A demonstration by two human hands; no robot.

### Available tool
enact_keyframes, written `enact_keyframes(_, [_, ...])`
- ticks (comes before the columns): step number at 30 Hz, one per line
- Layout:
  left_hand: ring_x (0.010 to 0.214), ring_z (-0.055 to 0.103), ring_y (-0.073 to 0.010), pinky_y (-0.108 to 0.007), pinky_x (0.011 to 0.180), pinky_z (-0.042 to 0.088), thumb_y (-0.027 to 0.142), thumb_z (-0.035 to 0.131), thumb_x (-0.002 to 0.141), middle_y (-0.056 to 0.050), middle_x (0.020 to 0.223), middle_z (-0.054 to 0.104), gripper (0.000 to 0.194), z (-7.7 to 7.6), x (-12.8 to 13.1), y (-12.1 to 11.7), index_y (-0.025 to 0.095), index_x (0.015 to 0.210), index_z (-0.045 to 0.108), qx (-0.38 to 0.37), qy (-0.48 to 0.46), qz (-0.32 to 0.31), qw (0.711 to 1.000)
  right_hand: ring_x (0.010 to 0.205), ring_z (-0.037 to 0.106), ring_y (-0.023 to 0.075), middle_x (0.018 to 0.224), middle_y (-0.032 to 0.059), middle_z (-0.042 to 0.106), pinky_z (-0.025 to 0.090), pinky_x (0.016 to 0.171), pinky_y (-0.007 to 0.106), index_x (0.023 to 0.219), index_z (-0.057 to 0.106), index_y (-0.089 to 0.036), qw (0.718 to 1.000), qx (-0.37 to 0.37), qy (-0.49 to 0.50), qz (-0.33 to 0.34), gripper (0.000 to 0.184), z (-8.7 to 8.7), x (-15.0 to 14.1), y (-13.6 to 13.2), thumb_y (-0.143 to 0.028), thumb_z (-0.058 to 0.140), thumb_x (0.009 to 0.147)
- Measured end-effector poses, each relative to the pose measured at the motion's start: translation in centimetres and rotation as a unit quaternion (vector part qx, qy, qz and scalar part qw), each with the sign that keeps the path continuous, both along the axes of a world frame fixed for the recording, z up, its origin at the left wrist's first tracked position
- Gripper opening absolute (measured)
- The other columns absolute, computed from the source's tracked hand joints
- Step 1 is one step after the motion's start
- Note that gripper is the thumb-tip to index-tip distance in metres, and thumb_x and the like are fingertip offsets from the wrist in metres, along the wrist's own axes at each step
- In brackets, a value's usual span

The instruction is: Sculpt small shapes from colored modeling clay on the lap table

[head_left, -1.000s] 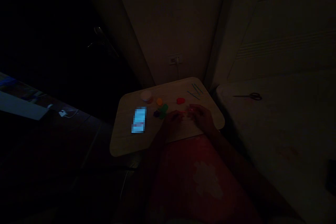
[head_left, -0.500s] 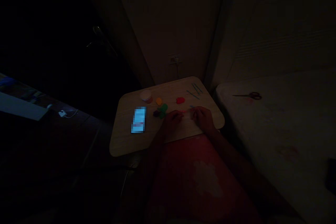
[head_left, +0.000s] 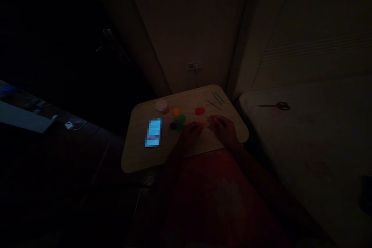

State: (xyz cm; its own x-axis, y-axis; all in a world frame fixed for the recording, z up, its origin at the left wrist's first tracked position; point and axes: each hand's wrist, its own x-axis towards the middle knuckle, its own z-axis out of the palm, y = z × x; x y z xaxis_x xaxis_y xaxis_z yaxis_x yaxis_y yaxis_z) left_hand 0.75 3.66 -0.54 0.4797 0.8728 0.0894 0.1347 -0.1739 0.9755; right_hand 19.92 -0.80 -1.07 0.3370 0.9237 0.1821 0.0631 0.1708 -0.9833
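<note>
In the dim head view, my left hand [head_left: 191,132] rests low over the small table, its fingers curled together. At its fingertips lies a small bright pink piece [head_left: 202,123], probably soft clay, which the fingers pinch. My right hand [head_left: 223,127] is just to the right, fingers bent and pressed together; whatever lies between them is too dark to make out. Beyond the hands sits a red lump [head_left: 200,111]. Left of my left hand are a green lump [head_left: 180,121] and a dark purple one [head_left: 173,125] touching it. An orange lump [head_left: 176,112] lies behind them.
A phone with a lit, pixelated screen [head_left: 154,132] lies on the table [head_left: 132,159]. A round tub [head_left: 162,106] stands at the back left. Several thin blue-green sticks [head_left: 216,100] lie at the back right. Scissors [head_left: 279,105] rest on the pale surface to the right.
My right hand has shifted slightly, with its fingertips raised and turned. The bluish tip formerly visible by its fingers no longer shows. My left hand stays nearly still.
</note>
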Motion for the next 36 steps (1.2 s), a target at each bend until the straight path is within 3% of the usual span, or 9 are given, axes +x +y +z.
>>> enact_keyframes(4, [0.069,0.055,-0.0127,-0.025,0.067,0.043,0.037,0.062,0.089,0.0,0.074,0.062,0.023,0.1,0.0,0.0,0.016,0.089,0.069,0.01,-0.008,0.0,1.0,0.058,0.064,0.0164,0.086,0.0078,0.077,0.049,0.056,0.029,0.1,0.071,-0.018,1.0,-0.006,0.007,0.011,0.036,0.5,-0.1,-0.1,-0.051,0.059,0.093])
enact_keyframes(9, [0.071,0.057,-0.0135,-0.025,0.069,0.045,0.039,0.062,0.09,-0.001,0.077,0.064,0.025,-0.1,0.0,0.1,0.016,0.091,0.07,0.004,-0.004,-0.005,1.0,0.056,0.058,0.0159,0.062,0.0015,0.067,0.046,0.056,0.027,0.077,0.068,-0.02,1.0,-0.016,-0.019,0.006,0.029,1.0,-0.1,-0.4,-0.045,0.062,0.09])
enact_keyframes(17, [0.072,0.055,-0.0138,-0.025,0.069,0.044,0.043,0.062,0.088,-0.001,0.077,0.063,0.027,0.1,0.0,0.0,0.016,0.09,0.069,0.005,0.003,-0.002,1.0,0.059,0.06,0.0168,0.065,0.0013,0.067,0.044,0.057,0.027,0.074,0.066,-0.02,0.999,-0.028,-0.022,-0.003,0.019,0.5,-0.1,-0.3,-0.038,0.07,0.079])
enact_keyframes(27, [0.071,0.055,-0.0135,-0.026,0.068,0.044,0.041,0.062,0.088,-0.001,0.079,0.064,0.026,-0.4,0.1,0.1,0.016,0.09,0.068,-0.012,-0.018,0.0,1.0,0.054,0.051,0.0146,0.054,-0.0004,0.055,0.04,0.057,0.028,0.06,0.057,-0.022,0.999,-0.008,-0.039,0.033,0.045,1.0,0.0,-0.7,-0.046,0.05,0.098])
enact_keyframes(31, [0.071,0.055,-0.0132,-0.025,0.069,0.044,0.038,0.062,0.09,-0.001,0.08,0.064,0.023,-0.7,0.1,0.2,0.016,0.091,0.069,-0.006,-0.017,-0.003,1.0,0.052,0.052,0.0152,0.055,-0.0002,0.057,0.039,0.053,0.028,0.069,0.066,-0.02,0.999,-0.023,-0.032,0.027,0.04,0.5,0.1,-0.5,-0.047,0.053,0.095])
enact_keyframes(34, [0.071,0.055,-0.013,-0.025,0.07,0.044,0.039,0.062,0.09,-0.001,0.079,0.064,0.024,-0.5,0.0,0.2,0.016,0.09,0.069,0.001,-0.016,-0.004,1.0,0.061,0.058,0.0165,0.07,0.003,0.069,0.045,0.059,0.028,0.085,0.076,-0.019,0.999,-0.009,-0.043,0.002,0.029,0.2,0.2,-0.3,-0.044,0.063,0.088])
enact_keyframes(36, [0.071,0.055,-0.0132,-0.025,0.07,0.044,0.039,0.062,0.09,-0.001,0.079,0.064,0.024,-0.3,-0.1,0.1,0.016,0.09,0.068,0.006,-0.011,-0.004,1.0,0.065,0.06,0.017,0.081,0.0054,0.074,0.048,0.062,0.029,0.098,0.078,-0.018,1.0,-0.001,-0.027,0.0,0.033,0.0,0.1,-0.1,-0.046,0.065,0.087])
